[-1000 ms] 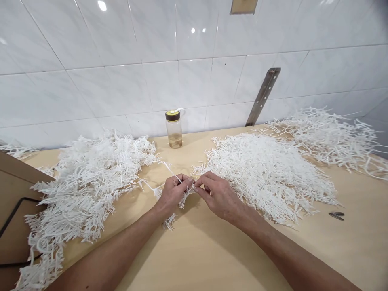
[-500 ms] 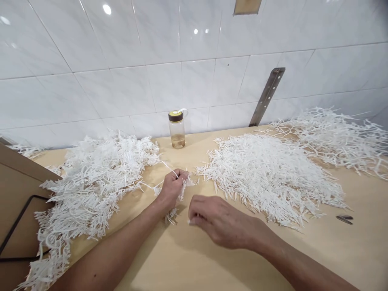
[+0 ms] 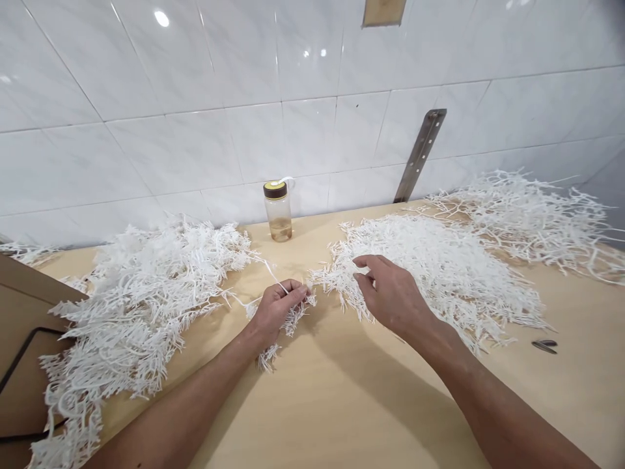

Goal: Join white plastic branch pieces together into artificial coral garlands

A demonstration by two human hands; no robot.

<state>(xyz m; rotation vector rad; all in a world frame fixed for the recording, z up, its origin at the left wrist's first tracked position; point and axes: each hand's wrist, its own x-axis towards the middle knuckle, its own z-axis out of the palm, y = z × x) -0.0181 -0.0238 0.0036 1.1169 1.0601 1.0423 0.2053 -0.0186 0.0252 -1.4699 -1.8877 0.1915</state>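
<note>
Low over the middle of the table, my left hand (image 3: 277, 311) pinches a white plastic sprig strand (image 3: 291, 320) between thumb and fingers. White stems run from this hand back to a heap of white feathery sprigs (image 3: 161, 293) on the left. Tufts of the strand hang below my palm. My right hand (image 3: 390, 290) is at the near left edge of a second heap, made of small loose white sprigs (image 3: 439, 280). Its thumb and forefinger are apart, with nothing visible between them; the other fingers are partly hidden.
A clear bottle (image 3: 278, 218) with a dark and yellow lid stands near the tiled wall. Bare white branches (image 3: 532, 215) lie at the back right. Small metal snips (image 3: 544, 346) rest at the right. A brown box (image 3: 29, 312) borders the left heap. A metal bracket (image 3: 420, 156) leans up the wall.
My right hand has moved right and away from me, from beside my left hand to the right heap, and its fingers have parted. My left hand keeps its pinch. The view has shifted slightly.
</note>
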